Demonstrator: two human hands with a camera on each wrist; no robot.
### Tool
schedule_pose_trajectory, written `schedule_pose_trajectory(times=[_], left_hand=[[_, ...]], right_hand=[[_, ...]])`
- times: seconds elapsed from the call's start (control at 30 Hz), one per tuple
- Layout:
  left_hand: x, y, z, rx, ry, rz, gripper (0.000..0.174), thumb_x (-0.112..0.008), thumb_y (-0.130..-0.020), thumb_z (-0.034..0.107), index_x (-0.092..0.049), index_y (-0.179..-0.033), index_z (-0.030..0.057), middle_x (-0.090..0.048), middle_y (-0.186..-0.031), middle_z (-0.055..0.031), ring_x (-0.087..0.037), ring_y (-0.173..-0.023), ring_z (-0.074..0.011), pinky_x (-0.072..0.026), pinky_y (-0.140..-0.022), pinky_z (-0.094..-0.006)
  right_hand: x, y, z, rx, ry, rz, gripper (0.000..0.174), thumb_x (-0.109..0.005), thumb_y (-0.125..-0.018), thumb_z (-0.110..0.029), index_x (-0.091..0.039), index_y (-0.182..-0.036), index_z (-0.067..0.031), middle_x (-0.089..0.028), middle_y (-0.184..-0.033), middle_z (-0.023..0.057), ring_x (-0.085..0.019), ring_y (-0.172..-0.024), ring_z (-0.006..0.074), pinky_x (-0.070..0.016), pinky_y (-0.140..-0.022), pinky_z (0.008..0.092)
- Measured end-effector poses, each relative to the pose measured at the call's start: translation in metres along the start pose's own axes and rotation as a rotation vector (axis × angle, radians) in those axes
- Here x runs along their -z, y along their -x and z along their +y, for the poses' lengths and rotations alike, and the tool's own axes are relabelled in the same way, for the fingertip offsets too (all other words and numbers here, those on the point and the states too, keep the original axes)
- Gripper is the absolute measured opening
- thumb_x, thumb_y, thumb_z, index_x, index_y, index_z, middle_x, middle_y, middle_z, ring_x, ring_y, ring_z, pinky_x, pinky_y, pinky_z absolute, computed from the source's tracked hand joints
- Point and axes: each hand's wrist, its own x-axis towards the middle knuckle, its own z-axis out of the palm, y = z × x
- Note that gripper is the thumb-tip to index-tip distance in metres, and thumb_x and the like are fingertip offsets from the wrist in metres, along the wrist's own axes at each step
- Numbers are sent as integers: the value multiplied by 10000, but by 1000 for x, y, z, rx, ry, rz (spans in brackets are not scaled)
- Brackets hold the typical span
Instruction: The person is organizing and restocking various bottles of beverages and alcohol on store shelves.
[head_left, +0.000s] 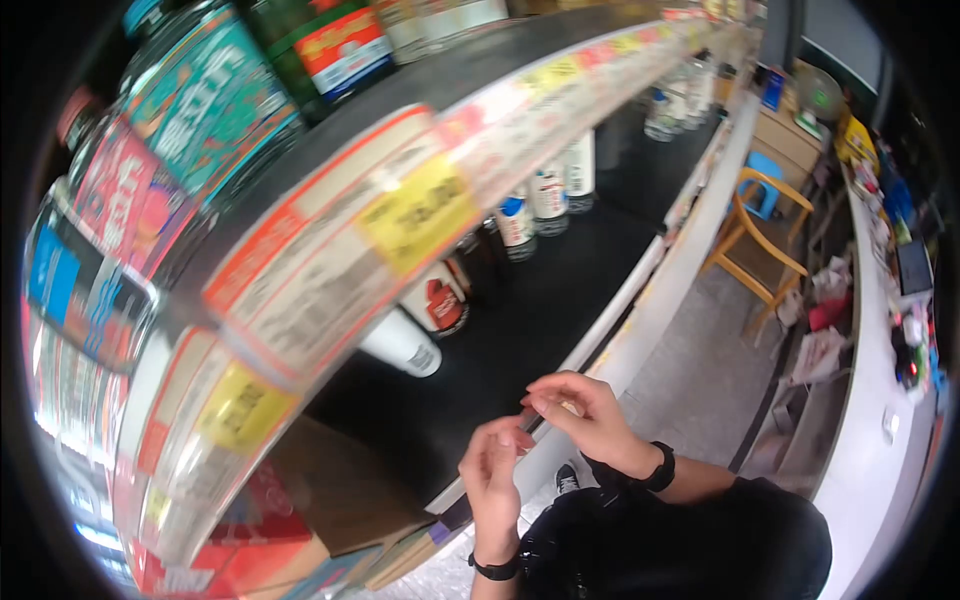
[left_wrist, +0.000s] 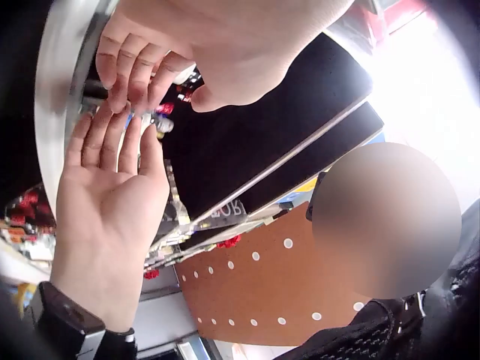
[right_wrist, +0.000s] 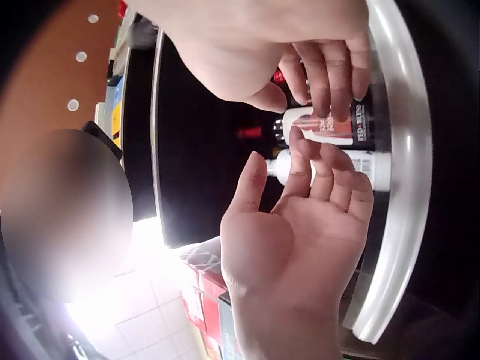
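Observation:
In the head view my left hand [head_left: 492, 485] and right hand [head_left: 595, 420] are close together in front of a lower black shelf [head_left: 400, 410], fingers loosely bent, neither holding anything. A white bottle [head_left: 402, 345] and a bottle with a red and white label [head_left: 437, 300] stand on that shelf. The left wrist view has my left hand [left_wrist: 217, 49] at the top and my right hand [left_wrist: 112, 195] below, fingertips almost meeting; I cannot tell whether they touch. In the right wrist view, my right hand [right_wrist: 277, 45] is above my left hand [right_wrist: 300, 232], with a white bottle [right_wrist: 381, 171] behind.
An upper shelf edge with price tags [head_left: 415, 215] crosses the head view, large bottles [head_left: 215, 105] above it. Further along the lower shelf are more bottles [head_left: 548, 200]. An open carton [head_left: 350, 490] is at lower left. A wooden chair [head_left: 755, 245] stands in the aisle beside a cluttered counter [head_left: 860, 370].

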Motion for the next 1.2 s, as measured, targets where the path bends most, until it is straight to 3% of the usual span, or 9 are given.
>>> schedule_pose_trajectory(times=[0.13,0.3,0.5,0.67,0.77,0.97,1.2], left_hand=[[-41,-4,-4,56,-69,-103,337,-529,-1017,279,-657,-1037,-32,-635,-799,-53,-593,-776,-126,-451,-741,-270],[-104,-10,-22,84,-82,-306,310,-536,-1020,263,-660,-1039,-20,-629,-795,-47,-585,-771,-118,-446,-742,-270],[-219,-21,-63,92,-98,-499,272,-541,-1021,228,-661,-1071,-11,-645,-821,-41,-599,-792,-107,-451,-743,-250],[-322,-23,-115,318,-12,-687,262,-596,-1004,226,-625,-1123,-6,-661,-927,-41,-623,-860,-97,-498,-791,-244],[-370,-21,-125,320,-127,-782,255,-592,-1006,223,-620,-1113,-7,-658,-959,-33,-629,-870,-92,-510,-788,-243],[-425,-34,-141,329,-85,-798,248,-591,-1005,216,-624,-1108,-7,-659,-940,-31,-632,-859,-87,-513,-767,-234],[-452,-88,-160,301,-117,-703,267,-603,-998,219,-626,-1100,-27,-664,-898,-36,-619,-807,-84,-502,-745,-232]], right_hand=[[43,26,-4,55,80,162,211,-631,-936,-53,-637,-1137,15,-706,-1008,99,-678,-976,152,-525,-876,291],[117,59,-22,31,-20,398,214,-636,-932,-45,-632,-1130,36,-708,-1013,98,-679,-957,158,-523,-873,294],[227,99,-31,16,17,596,198,-668,-920,-57,-646,-1087,48,-710,-971,99,-674,-910,158,-518,-838,289],[331,125,-42,14,-54,738,195,-668,-922,-53,-637,-1083,53,-702,-954,103,-667,-873,161,-519,-822,290],[377,130,-60,64,-97,831,173,-652,-938,-58,-624,-1070,50,-687,-948,97,-655,-884,162,-517,-808,284],[423,122,-73,41,-98,811,160,-646,-942,-59,-629,-1066,40,-685,-950,96,-652,-877,157,-514,-801,283],[459,63,-61,-9,-172,726,157,-637,-943,-56,-631,-1069,36,-687,-945,98,-654,-858,159,-509,-801,288]])
